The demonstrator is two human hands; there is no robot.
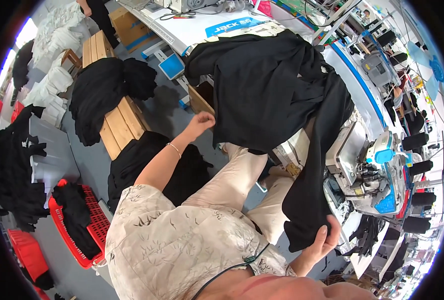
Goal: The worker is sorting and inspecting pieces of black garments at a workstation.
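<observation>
A black long-sleeved garment (262,95) is spread over the edge of the white sewing table, its front part hanging down above my lap. My left hand (200,126) has its fingers curled together at the left edge of this cloth and appears to pinch it; the fingertips are partly hidden. One long sleeve drops toward me on the right. Near its lower end, my right hand (324,241) grips the fabric, thumb and fingers around the edge.
To the right stands a blue-and-white sewing machine (381,150) with black thread cones. Black garments (99,95) lie on a wooden bench (117,127) at left. A red basket (94,210) holds black cloth. White garments (57,37) are piled at the far left, near another person.
</observation>
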